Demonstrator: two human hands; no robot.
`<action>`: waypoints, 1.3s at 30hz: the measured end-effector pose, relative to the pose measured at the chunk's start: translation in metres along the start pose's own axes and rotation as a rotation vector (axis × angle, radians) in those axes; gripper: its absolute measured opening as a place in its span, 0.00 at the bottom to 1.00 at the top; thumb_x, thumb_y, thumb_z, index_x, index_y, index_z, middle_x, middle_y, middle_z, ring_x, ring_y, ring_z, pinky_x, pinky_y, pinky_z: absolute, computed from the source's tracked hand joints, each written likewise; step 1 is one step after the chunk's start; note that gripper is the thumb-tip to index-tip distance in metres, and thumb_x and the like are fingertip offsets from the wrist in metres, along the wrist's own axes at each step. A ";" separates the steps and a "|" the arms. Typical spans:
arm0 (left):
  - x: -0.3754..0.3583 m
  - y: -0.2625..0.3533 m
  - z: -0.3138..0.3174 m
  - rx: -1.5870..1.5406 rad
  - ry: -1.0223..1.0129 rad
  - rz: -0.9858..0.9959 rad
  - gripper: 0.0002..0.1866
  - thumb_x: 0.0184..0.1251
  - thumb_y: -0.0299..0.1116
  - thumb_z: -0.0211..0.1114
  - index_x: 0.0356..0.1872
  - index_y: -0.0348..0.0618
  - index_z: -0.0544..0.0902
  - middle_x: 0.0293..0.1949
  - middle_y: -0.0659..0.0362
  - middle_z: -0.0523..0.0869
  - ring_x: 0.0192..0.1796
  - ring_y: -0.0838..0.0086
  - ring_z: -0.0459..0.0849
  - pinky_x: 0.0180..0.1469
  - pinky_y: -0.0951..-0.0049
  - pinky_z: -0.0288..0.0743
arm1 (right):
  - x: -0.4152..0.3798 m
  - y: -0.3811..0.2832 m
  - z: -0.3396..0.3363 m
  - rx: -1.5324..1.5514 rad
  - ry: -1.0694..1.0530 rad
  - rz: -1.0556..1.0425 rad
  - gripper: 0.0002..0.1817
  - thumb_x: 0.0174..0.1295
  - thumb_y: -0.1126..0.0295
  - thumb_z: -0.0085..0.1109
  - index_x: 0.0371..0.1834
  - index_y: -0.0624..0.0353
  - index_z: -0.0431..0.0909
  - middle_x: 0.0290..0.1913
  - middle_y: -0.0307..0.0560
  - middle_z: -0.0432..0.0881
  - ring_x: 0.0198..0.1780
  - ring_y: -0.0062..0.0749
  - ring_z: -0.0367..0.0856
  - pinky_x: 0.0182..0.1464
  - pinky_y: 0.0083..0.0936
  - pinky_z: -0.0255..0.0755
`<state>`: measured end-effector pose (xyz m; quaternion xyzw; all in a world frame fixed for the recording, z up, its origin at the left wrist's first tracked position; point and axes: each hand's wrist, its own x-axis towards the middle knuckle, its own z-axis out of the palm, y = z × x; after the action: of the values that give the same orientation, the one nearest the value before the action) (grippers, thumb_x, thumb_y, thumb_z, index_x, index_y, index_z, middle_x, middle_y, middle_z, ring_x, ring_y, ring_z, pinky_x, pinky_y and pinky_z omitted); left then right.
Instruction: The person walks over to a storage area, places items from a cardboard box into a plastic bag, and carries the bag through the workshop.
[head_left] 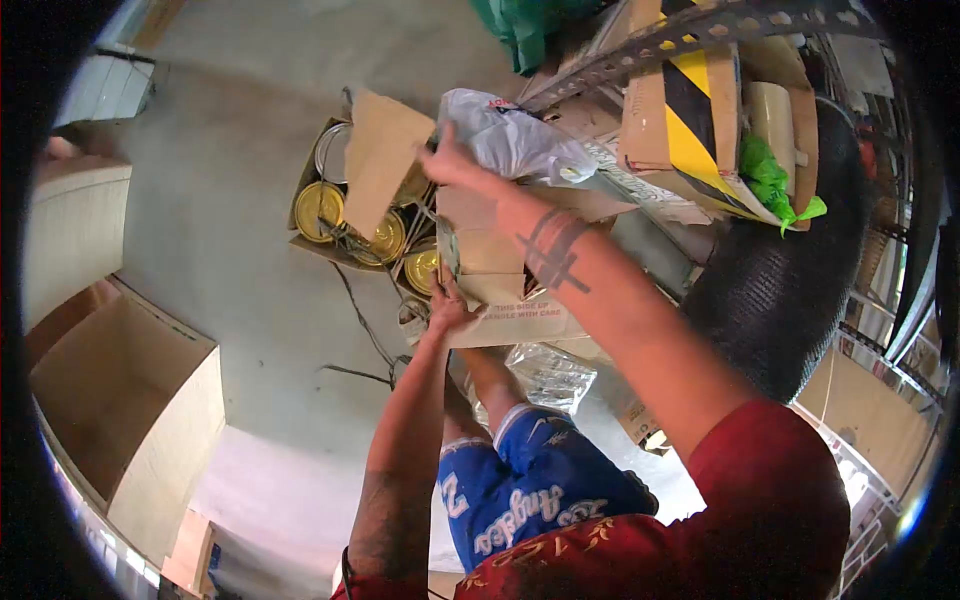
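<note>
My left hand [452, 310] grips the edge of a cardboard box [530, 318] printed "THIS SIDE UP". My right hand [452, 163] is slightly blurred, its fingers apart at the corner of a raised cardboard flap [385, 150], beside a white plastic bag [510, 135]. I cannot make out whether it touches the bag. Below the flap, an open carton [303, 210] holds several round gold-lidded cans, among them one can [319, 212] at its left side. Another gold lid [421, 270] shows right by my left fingertips.
A carton with black-and-yellow tape [690, 120] stands on a metal rack at upper right, near a black textured roll [780, 300]. Dark cord [360, 325] lies on the floor. An open wooden box [120, 400] is at left, clear plastic wrap [550, 377] near my legs.
</note>
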<state>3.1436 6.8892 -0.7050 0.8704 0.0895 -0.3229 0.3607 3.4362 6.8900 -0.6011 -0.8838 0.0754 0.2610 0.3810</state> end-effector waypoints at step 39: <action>-0.013 0.063 -0.249 -0.352 0.636 -0.251 0.40 0.53 0.44 0.75 0.61 0.30 0.66 0.57 0.48 0.75 0.61 0.63 0.71 0.63 0.65 0.65 | -0.292 -0.119 -0.197 0.516 0.142 -0.437 0.08 0.52 0.80 0.47 0.26 0.63 0.79 0.22 0.35 0.75 0.22 0.12 0.63 0.25 0.15 0.56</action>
<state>3.2821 7.0152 -0.5288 0.8340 0.3570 -0.0581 0.4166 3.3062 6.8133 -0.2617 -0.7694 -0.0258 0.0834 0.6328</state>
